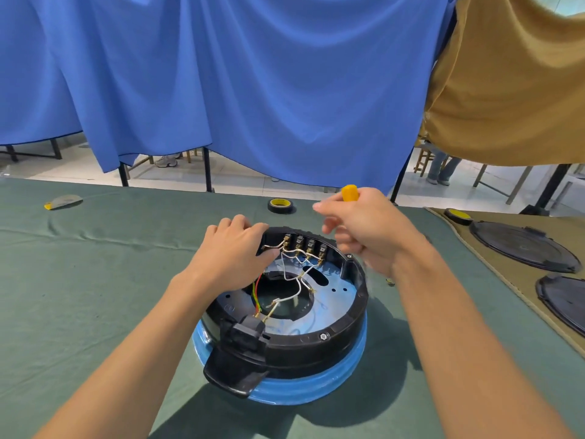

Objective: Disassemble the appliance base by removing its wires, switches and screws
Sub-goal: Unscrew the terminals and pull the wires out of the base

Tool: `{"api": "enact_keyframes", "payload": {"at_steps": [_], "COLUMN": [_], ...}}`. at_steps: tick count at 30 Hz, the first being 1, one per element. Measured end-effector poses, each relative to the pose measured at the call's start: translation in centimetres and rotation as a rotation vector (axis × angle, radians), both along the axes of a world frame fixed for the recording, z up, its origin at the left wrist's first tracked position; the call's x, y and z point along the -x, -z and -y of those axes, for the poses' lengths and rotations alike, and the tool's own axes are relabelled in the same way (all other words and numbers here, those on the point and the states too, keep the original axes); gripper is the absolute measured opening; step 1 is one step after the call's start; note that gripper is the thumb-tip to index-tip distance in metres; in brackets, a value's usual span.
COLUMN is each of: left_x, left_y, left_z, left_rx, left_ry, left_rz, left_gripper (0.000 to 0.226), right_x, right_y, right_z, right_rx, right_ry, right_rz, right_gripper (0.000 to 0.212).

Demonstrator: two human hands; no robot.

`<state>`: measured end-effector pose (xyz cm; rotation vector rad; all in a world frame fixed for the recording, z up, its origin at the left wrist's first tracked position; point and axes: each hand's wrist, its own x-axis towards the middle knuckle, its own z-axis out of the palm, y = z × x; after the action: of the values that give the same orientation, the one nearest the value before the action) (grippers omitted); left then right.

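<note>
Head view: appliance base [316, 343] sat open side up on the green cloth [95, 280], mid-table.
White wires [292, 274] ran from the row of switches [304, 245] at its far wall. My left hand [234, 248] gripped the far-left rim, fingers curled over it. My right hand [367, 229] hovered above the right rim, fingers clamped round a yellow tool handle [349, 193]. A tape roll [280, 205] lay beyond.

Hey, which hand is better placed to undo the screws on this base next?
The right hand. It grips the yellow-handled tool and hovers close to a rim screw. The left hand is occupied, gripping the base at its rim beside the switches.
</note>
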<state>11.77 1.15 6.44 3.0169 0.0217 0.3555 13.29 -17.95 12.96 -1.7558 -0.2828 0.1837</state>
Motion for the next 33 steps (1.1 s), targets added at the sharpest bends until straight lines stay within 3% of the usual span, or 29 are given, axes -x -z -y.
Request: {"api": "enact_keyframes", "payload": {"at_steps": [3, 8, 12, 14, 16, 23, 33], "left_x": [0.1, -0.2, -0.4, -0.6, -0.8, -0.8, -1.0], "left_y": [0.0, -0.1, -0.1, -0.2, -0.3, -0.2, 0.0], "left_z": [0.1, -0.3, -0.6, -0.6, -0.6, -0.2, -0.5], "left_rx": [0.019, 0.085, 0.117, 0.100, 0.096, 0.185, 0.308], "left_ry": [-0.013, -0.007, 0.029, 0.037, 0.038, 0.077, 0.132], "left_rz": [0.002, -0.010, -0.049, -0.057, -0.047, -0.053, -0.101], "left_gripper": [0.055, 0.050, 0.051, 0.050, 0.048, 0.033, 0.029], "right_x": [-0.8, -2.2, -2.8, -2.9, -3.0, -3.6, -4.1], "right_y": [0.2, 0.7, 2.4, 3.4, 4.2, 5.4, 6.0], "right_z": [-1.8, -1.5, -0.8, -0.7, -0.7, -1.0, -1.0], "right_rx": [-0.196, -0.570, -0.211, -0.126, -0.159, -0.186, -0.123], "right_ry": [0.015, 0.212, 0.318, 0.307, 0.276, 0.274, 0.320], "right_rz": [-0.138, -0.121, 0.012, 0.057, 0.107, 0.236, 0.361], "right_gripper": [0.013, 0.043, 0.080, 0.091, 0.087, 0.033, 0.036]}}
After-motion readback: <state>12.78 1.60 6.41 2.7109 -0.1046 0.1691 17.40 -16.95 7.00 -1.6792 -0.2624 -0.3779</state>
